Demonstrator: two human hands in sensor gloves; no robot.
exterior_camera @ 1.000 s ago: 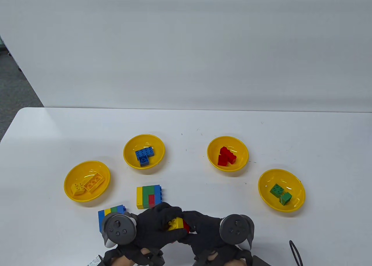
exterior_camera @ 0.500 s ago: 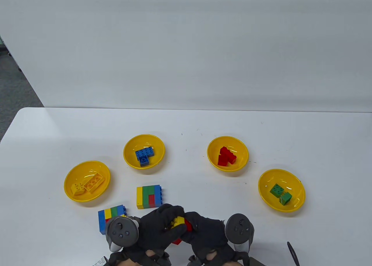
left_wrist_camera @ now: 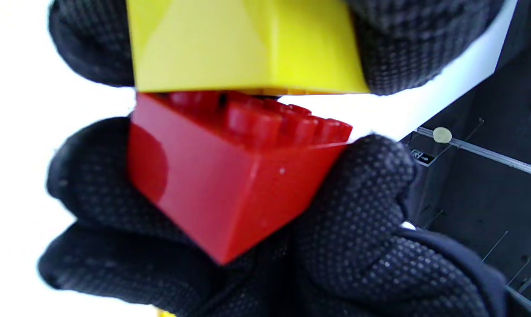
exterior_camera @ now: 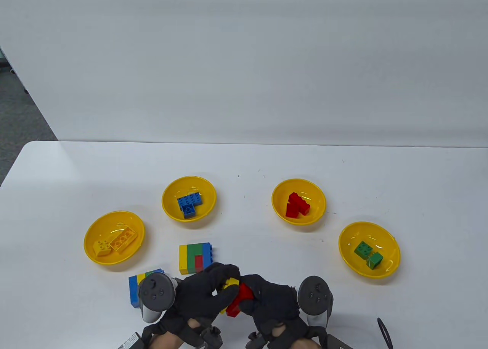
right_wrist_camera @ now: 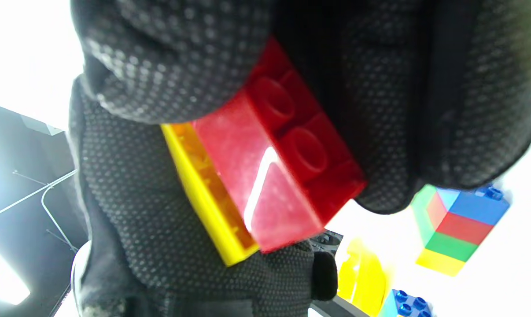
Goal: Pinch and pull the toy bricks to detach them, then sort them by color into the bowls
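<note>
We see the yellow brick [exterior_camera: 230, 283] and the red brick [exterior_camera: 239, 298] held together above the near edge of the table [exterior_camera: 244, 162], between the two gloved hands. In the left wrist view the red brick [left_wrist_camera: 230, 176] is tilted under the yellow brick [left_wrist_camera: 243, 48], its studs partly free on one side and still touching on the other. Our left hand [exterior_camera: 204, 295] has its fingers curled round the yellow brick, and our right hand [exterior_camera: 270, 301] grips the red brick with thumb and fingers.

Just beyond the hands a block of yellow, green, red and blue bricks [exterior_camera: 195, 258] lies on the table. A second block [exterior_camera: 143, 288] lies near the left hand, partly hidden by the tracker.

Farther from the near edge four yellow bowls stand in an arc. The bowl toward the left edge [exterior_camera: 91, 255] holds yellow bricks, the next bowl [exterior_camera: 169, 190] holds blue bricks, the third bowl [exterior_camera: 318, 206] holds red bricks, and the bowl toward the right edge [exterior_camera: 392, 250] holds green bricks.
</note>
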